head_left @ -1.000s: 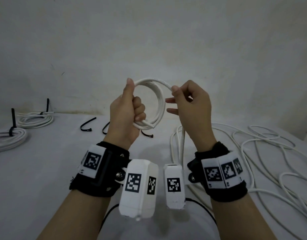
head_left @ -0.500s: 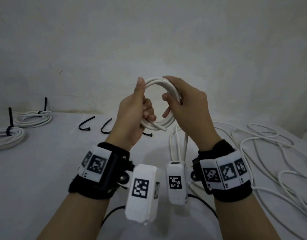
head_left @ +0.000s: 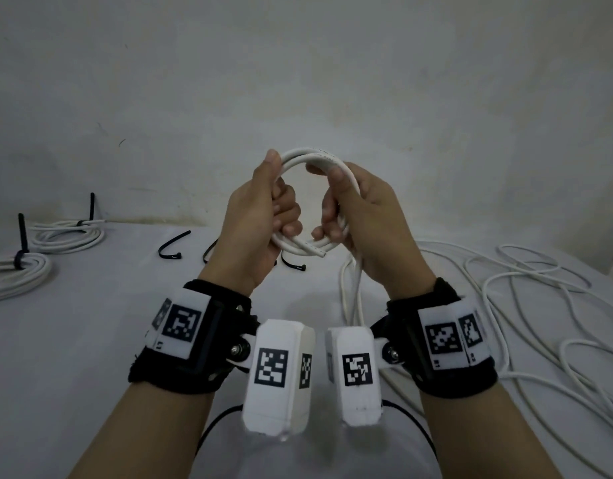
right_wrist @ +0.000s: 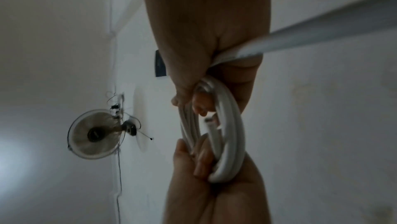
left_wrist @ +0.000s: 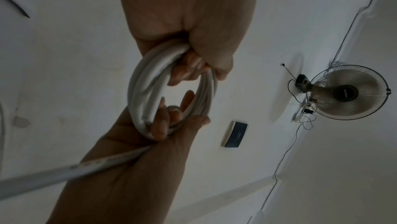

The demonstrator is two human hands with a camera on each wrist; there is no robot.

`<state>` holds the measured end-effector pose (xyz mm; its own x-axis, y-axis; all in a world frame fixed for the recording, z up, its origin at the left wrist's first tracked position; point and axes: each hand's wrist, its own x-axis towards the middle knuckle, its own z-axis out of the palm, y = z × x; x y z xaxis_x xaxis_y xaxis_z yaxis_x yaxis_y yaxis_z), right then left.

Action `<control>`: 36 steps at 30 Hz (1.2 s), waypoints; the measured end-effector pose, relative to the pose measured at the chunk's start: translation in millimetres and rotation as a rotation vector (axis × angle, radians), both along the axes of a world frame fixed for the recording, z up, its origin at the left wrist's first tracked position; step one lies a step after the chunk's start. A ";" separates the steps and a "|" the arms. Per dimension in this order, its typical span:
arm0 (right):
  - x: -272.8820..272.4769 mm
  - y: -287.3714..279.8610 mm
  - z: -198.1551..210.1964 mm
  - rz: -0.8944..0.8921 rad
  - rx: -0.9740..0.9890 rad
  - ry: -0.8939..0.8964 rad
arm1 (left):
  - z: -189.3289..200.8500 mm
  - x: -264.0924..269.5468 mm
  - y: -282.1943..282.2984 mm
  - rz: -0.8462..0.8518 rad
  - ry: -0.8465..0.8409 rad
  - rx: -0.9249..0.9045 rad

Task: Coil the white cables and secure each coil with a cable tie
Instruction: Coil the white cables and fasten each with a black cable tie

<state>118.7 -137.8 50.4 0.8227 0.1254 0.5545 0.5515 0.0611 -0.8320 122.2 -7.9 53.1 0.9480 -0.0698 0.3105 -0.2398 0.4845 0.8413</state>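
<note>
Far left on the pale table (head_left: 90, 340): two white cable bundles already tied w/ black ties (head_left: 20, 271). Loose black plastic cable ties (head_left: 170, 250) lie just past my left hand (head_left: 256, 229), so that side's nearer them. Left hand is wrapped round the small white round cable coil (head_left: 312, 157), held upright between both hands above the table. Right hand (head_left: 367, 229) clamps the coil's other side. Uncoiled white cable (head_left: 505, 305) sprawls right. Wrist views alone show the tail running back past the right palm (right_wrist: 322, 34).
</note>
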 end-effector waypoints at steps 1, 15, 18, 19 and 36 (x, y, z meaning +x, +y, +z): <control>-0.8 2.9 -0.3 0.022 0.030 0.036 | -0.1 -0.9 -1.4 0.008 0.000 -0.011; -2.2 3.4 1.8 0.099 0.377 0.391 | -6.6 -1.2 -11.7 0.005 -0.057 0.081; -2.9 2.9 1.7 0.000 0.432 0.401 | -8.2 -1.8 -13.3 -0.068 -0.083 0.153; -3.6 2.9 2.2 -0.033 0.444 0.382 | -7.9 -2.0 -12.0 -0.093 -0.090 0.176; -9.9 -2.5 11.3 -0.250 0.705 0.123 | -31.3 4.7 11.8 -0.398 0.415 1.047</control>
